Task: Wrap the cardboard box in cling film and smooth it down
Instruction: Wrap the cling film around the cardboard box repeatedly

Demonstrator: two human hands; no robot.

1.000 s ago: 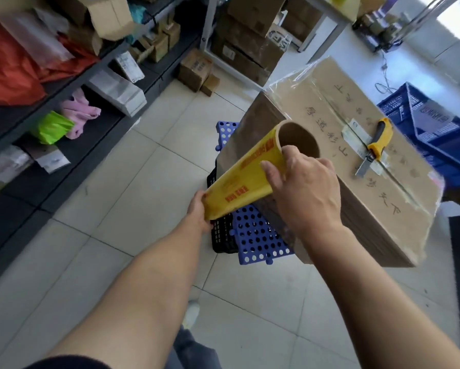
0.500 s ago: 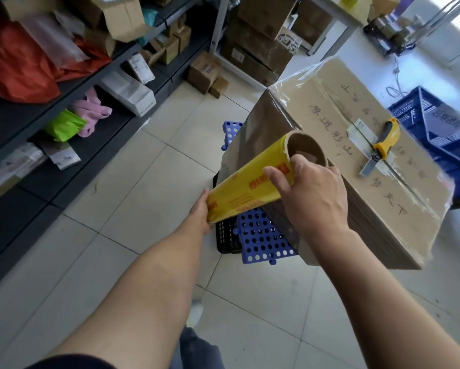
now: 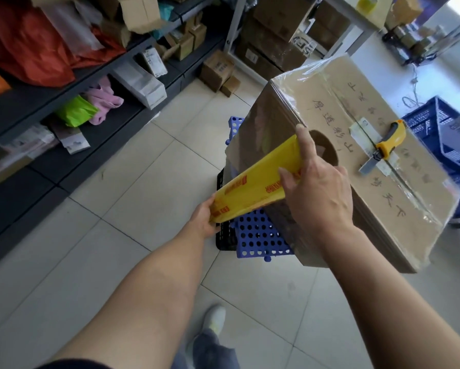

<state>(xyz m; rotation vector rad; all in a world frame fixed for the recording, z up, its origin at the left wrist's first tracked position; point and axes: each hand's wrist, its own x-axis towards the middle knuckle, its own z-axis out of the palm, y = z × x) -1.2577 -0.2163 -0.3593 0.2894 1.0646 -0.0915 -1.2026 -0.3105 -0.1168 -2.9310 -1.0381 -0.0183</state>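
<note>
A large cardboard box (image 3: 330,107) with handwriting on top stands on a blue perforated crate (image 3: 258,235); clear film covers its top and left side. A yellow cling-film roll (image 3: 252,185) slants against the box's left side. My left hand (image 3: 204,222) grips the roll's lower end. My right hand (image 3: 319,187) holds the upper end, thumb on the yellow wrap and index finger stretched along the rim of the cardboard core. A yellow-handled utility knife (image 3: 386,145) lies on the box top.
Dark shelves (image 3: 63,107) with bags and parcels run along the left. More cartons (image 3: 276,35) sit behind the box, a blue basket (image 3: 447,134) is at the right. My shoe (image 3: 215,318) is on the tiled floor below.
The roll has slid lower and further along the box's left side. My right index finger has straightened over the roll's top end.
</note>
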